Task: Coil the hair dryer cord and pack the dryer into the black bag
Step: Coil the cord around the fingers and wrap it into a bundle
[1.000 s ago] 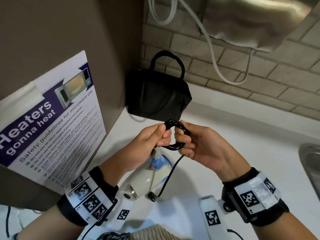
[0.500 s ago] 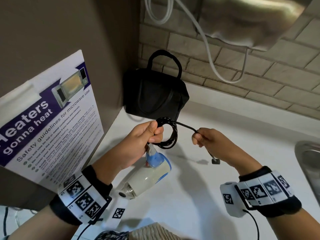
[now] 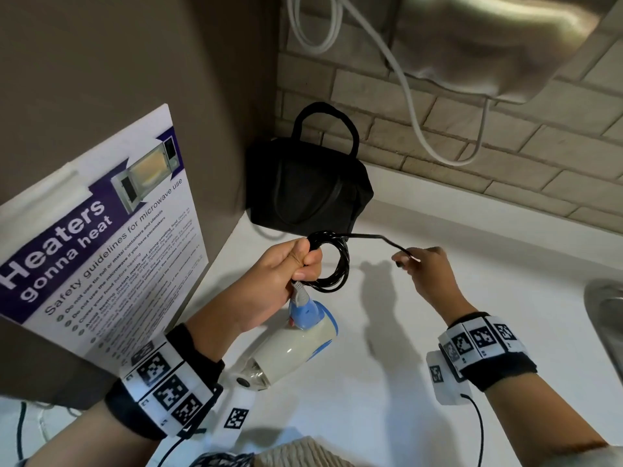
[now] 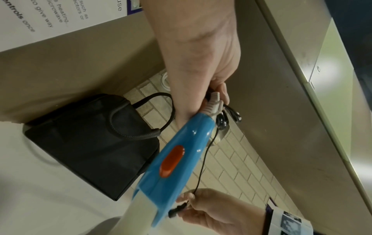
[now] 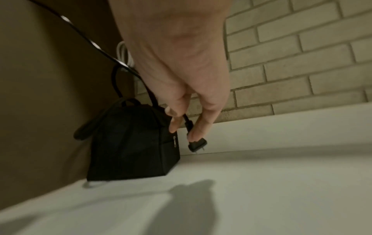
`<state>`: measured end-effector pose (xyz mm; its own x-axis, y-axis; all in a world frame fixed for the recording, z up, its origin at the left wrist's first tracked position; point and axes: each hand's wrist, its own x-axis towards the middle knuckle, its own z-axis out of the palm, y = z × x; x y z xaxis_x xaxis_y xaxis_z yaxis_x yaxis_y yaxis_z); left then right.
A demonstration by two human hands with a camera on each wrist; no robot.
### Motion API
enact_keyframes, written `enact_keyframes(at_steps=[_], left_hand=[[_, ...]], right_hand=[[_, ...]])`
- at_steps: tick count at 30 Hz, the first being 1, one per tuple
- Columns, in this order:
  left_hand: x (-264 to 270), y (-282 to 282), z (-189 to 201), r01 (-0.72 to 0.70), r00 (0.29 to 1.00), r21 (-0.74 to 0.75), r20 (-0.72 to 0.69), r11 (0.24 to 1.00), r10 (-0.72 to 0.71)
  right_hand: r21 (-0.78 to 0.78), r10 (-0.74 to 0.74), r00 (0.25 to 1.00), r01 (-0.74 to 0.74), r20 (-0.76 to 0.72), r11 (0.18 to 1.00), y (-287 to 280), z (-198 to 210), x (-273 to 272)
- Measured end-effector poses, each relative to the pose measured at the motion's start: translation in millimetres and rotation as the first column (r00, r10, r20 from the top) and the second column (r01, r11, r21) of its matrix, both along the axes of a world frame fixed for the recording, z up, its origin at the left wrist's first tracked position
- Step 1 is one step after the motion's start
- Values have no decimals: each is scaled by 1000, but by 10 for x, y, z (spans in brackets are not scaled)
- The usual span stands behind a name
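Note:
My left hand point(image 3: 293, 264) grips a coil of black cord point(image 3: 332, 261) above the white counter. Below it hangs the white and blue hair dryer point(image 3: 296, 345), its blue handle point(image 4: 173, 160) up by the hand and its nozzle low. A straight length of cord runs right from the coil to my right hand point(image 3: 418, 261). That hand point(image 5: 185, 125) pinches the cord just above the black plug point(image 5: 197, 143). The black bag point(image 3: 303, 190) stands zipped in the back corner, handles up, behind both hands.
A poster on microwave safety point(image 3: 94, 251) leans on the brown panel at the left. A brick wall point(image 3: 472, 139) with a white cable point(image 3: 404, 89) runs along the back. The rim of a metal sink point(image 3: 606, 318) shows at the right edge.
A second ago both hands were together at the coil. My right hand has slid out to the right along the cord to the plug end, pulling the free length straight.

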<state>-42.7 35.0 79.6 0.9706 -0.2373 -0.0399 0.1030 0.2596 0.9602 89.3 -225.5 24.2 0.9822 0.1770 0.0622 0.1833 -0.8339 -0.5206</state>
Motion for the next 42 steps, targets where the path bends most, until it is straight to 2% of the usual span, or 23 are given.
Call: enact_keyframes(at_steps=[1, 2, 4, 6, 9, 14, 22, 28, 32, 35, 41, 42], left_hand=[[3, 3, 1, 0, 1000, -7, -4, 1000, 0], [8, 10, 0, 0, 1000, -14, -10, 1000, 0], [25, 30, -9, 0, 1000, -29, -19, 1000, -1], [38, 43, -20, 2, 1000, -42, -26, 999, -3], [54, 30, -15, -2, 999, -57, -45, 998, -1], [52, 32, -7, -1, 999, -81, -53, 997, -3], [24, -24, 5, 31, 999, -26, 10, 999, -31], [13, -53, 3, 28, 999, 16, 14, 999, -28], [10, -60, -9, 1, 999, 49, 40, 999, -3], [11, -76, -2, -27, 999, 34, 36, 999, 25], [-3, -108, 47, -27, 999, -28, 34, 999, 28], [4, -97, 34, -40, 999, -28, 22, 999, 41]], right_hand=[[136, -15, 998, 23, -63, 990, 33, 37, -13], [309, -30, 986, 80, -165, 948, 91, 107, -58], [601, 46, 941, 175, -334, 780, 218, 239, -160], [719, 173, 915, 159, -365, 677, 364, 389, -266], [802, 325, 874, 114, -362, 587, 533, 579, -380], [840, 427, 830, 87, -358, 535, 689, 735, -471], [868, 472, 759, 245, -449, 431, 749, 679, -492], [853, 598, 652, 151, -466, 500, 880, 720, -541], [836, 597, 604, 250, -528, 488, 893, 739, -580], [787, 513, 604, 387, -610, 481, 926, 733, -616], [821, 587, 578, 448, -567, 353, 981, 775, -711], [829, 582, 592, 438, -557, 348, 995, 773, -725]])
